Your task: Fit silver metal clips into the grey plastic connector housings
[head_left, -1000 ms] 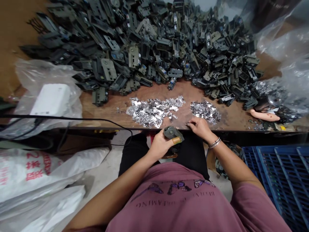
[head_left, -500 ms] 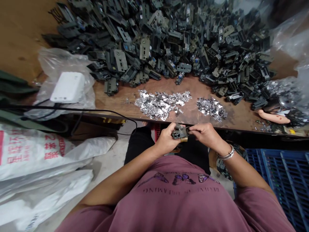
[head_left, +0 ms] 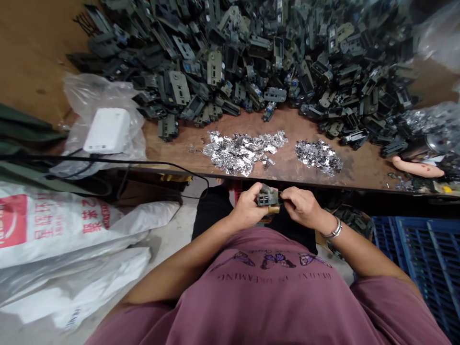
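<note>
My left hand (head_left: 247,207) is closed around a dark grey housing with slots (head_left: 268,197), held just below the table's front edge over my lap. A brass-coloured piece (head_left: 273,210) shows under the housing. Beside its right end is my right hand (head_left: 300,205), with thumb and forefinger pinched together close to the housing; whatever lies between those fingertips is too small to make out. On the table beyond my hands lie a wide pile of shiny metal clips (head_left: 237,153) and a smaller pile of metal pieces (head_left: 319,157).
A large heap of similar dark housings (head_left: 223,62) covers the back of the wooden table (head_left: 172,165). At left, a white box (head_left: 108,130) with a black cable (head_left: 161,164) rests on clear plastic. White sacks (head_left: 72,225) lie lower left, blue crates (head_left: 427,249) lower right.
The view has shifted slightly, so the table things sit a little further right. My left hand keeps its hold on the housing. My right hand's fingers have curled slightly and remain at the housing's end.
</note>
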Tool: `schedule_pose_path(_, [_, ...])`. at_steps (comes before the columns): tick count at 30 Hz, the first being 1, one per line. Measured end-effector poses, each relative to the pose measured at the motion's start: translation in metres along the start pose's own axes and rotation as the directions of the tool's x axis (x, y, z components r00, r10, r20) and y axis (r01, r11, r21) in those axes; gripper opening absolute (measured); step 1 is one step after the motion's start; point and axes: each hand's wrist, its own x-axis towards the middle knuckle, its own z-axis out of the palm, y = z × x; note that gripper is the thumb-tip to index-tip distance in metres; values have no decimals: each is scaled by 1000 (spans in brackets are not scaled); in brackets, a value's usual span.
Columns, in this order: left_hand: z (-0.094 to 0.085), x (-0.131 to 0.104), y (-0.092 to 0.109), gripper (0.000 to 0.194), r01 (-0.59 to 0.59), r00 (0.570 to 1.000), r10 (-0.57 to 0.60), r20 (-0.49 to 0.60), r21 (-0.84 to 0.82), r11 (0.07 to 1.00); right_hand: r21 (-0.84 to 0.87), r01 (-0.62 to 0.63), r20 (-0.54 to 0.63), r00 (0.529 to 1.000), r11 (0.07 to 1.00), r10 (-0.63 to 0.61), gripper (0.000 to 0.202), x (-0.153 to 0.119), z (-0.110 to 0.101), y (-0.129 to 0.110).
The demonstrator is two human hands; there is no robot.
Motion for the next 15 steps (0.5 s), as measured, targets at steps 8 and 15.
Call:
schedule_pose_path(8, [-1, -1, -6, 34, 36, 999, -36, -20, 22, 999, 50, -96, -95, 990, 994, 100, 15, 0, 12, -4])
schedule_pose_path(15, [-3, -4, -10, 37, 83, 996, -84, -41, -34, 996, 373, -354, 47, 930, 858, 364, 12, -4, 15, -4])
